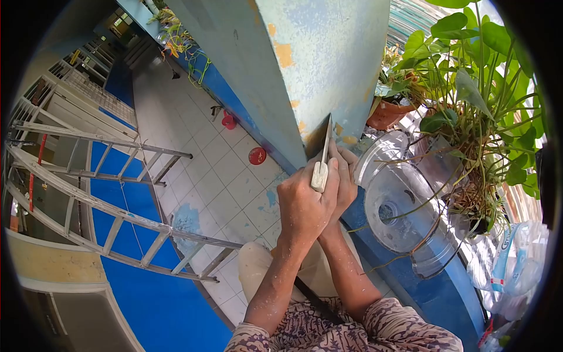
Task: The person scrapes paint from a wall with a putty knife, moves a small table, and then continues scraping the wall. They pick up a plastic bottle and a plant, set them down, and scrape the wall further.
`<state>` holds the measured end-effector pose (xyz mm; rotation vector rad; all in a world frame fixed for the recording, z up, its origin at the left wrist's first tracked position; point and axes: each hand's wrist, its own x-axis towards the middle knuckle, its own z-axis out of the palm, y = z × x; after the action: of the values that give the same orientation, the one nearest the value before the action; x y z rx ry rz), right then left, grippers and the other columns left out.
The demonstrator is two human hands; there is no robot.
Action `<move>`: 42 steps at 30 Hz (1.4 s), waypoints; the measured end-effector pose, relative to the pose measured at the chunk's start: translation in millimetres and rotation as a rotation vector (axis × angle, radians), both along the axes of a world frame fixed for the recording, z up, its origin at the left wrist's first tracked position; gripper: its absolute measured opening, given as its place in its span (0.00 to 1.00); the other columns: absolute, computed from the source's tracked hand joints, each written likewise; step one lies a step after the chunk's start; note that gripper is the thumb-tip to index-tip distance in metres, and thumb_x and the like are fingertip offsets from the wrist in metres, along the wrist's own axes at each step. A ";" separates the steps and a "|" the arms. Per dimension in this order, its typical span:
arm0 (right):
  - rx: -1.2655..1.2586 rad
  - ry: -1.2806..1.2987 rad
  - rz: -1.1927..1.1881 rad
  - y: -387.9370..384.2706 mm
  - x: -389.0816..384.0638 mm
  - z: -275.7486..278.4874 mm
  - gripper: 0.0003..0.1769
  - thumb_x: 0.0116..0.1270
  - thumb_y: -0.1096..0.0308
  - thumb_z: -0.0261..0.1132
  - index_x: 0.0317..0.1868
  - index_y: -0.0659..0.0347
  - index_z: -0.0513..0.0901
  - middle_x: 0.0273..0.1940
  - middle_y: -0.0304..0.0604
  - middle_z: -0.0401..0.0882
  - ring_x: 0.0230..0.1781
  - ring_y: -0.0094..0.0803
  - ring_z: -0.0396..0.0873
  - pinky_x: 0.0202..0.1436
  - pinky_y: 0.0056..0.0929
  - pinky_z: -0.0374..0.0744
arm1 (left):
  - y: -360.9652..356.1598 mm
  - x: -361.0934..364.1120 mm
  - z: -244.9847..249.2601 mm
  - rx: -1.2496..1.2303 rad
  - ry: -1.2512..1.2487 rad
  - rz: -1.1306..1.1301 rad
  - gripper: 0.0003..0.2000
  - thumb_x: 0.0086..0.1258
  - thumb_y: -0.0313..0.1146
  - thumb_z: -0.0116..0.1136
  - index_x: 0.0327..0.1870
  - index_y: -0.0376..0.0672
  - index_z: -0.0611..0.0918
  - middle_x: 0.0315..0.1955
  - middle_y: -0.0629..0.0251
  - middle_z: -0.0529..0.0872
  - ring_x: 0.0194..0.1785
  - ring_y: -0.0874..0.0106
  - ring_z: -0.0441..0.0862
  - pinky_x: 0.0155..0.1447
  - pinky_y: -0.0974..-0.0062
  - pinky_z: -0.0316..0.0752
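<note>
A flat scraper (pixel 327 144) with a pale handle is held between my two hands, its blade against the lower part of a light blue pillar (pixel 337 64). My left hand (pixel 302 202) is wrapped round the handle. Close beside it, my right hand (pixel 345 188) is pressed to the tool from the other side, its fingers partly hidden behind the handle and blade. Yellowish patches show on the pillar where paint is gone. The forearms, speckled with white bits, cross near the wrists.
An aluminium ladder (pixel 149 229) stands at left on the tiled floor (pixel 226 193), which has blue flakes. A red lid (pixel 257 155) and a red cup (pixel 229 121) lie near the wall. Potted plants (pixel 390 111), a clear plastic container (pixel 399 205) and plastic bottles (pixel 519 258) are at right on the blue ledge (pixel 375 234).
</note>
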<state>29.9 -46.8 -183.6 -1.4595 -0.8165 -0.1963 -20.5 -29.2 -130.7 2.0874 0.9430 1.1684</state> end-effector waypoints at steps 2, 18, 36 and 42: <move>-0.023 -0.020 0.005 -4.1 1.6 -4.6 0.28 0.67 0.73 0.68 0.68 0.70 0.82 0.53 0.56 0.84 0.53 0.48 0.82 0.56 0.43 0.80 | -5.2 1.5 -3.6 0.020 0.008 0.041 0.16 0.74 0.32 0.68 0.26 0.31 0.83 0.16 0.51 0.83 0.20 0.62 0.85 0.25 0.65 0.74; 0.036 0.113 0.040 -4.2 4.7 -6.4 0.27 0.66 0.74 0.70 0.66 0.71 0.84 0.50 0.55 0.85 0.53 0.48 0.84 0.52 0.41 0.82 | -6.8 8.0 -5.1 0.042 0.031 0.051 0.15 0.74 0.31 0.68 0.26 0.30 0.83 0.17 0.49 0.83 0.20 0.57 0.86 0.27 0.63 0.75; -0.001 0.080 0.105 -5.4 18.2 -19.2 0.25 0.73 0.73 0.66 0.69 0.71 0.81 0.57 0.57 0.82 0.58 0.47 0.82 0.61 0.42 0.80 | -8.0 24.1 -9.1 0.035 0.004 0.082 0.16 0.74 0.30 0.67 0.25 0.29 0.83 0.16 0.49 0.83 0.21 0.54 0.86 0.26 0.62 0.74; 0.032 0.044 0.093 2.1 23.9 -8.0 0.28 0.68 0.73 0.70 0.68 0.71 0.82 0.54 0.58 0.85 0.56 0.51 0.83 0.59 0.45 0.80 | -3.3 26.7 -1.4 0.002 -0.013 0.063 0.15 0.74 0.30 0.67 0.25 0.29 0.83 0.16 0.49 0.83 0.21 0.57 0.87 0.26 0.62 0.74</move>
<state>53.7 -44.8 -191.5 -1.3878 -0.8397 -0.1057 6.2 -32.5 -132.2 2.0630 1.0079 1.2138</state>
